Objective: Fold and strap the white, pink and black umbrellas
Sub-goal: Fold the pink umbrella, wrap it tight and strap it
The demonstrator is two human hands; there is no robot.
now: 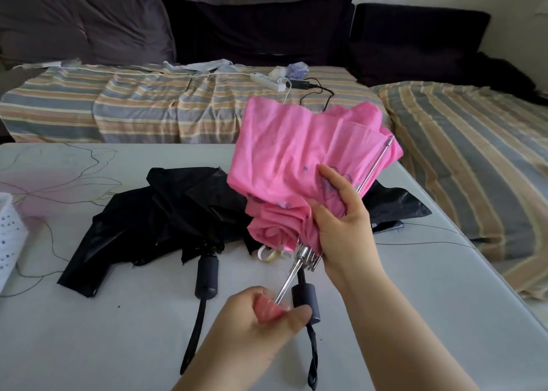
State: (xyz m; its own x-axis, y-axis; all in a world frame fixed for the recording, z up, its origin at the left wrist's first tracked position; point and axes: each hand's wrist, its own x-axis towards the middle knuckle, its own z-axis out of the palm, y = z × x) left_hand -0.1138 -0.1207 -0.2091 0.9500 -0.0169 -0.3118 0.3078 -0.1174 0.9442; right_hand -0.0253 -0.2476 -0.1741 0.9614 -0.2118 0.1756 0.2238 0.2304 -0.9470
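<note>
Above the near middle of the pale floral-printed surface [89,331], a pink fabric umbrella with a silver metal shaft [296,159] is held tilted, canopy up and away. Left hand [267,313] grips its pink handle at the bottom; right hand [341,221] clasps the gathered canopy near the ribs. Two black fabric umbrellas [166,212] lie unfolded under it, dark handles toward the near edge. White perforated item [9,236] at left edge. No legible writing.
</note>
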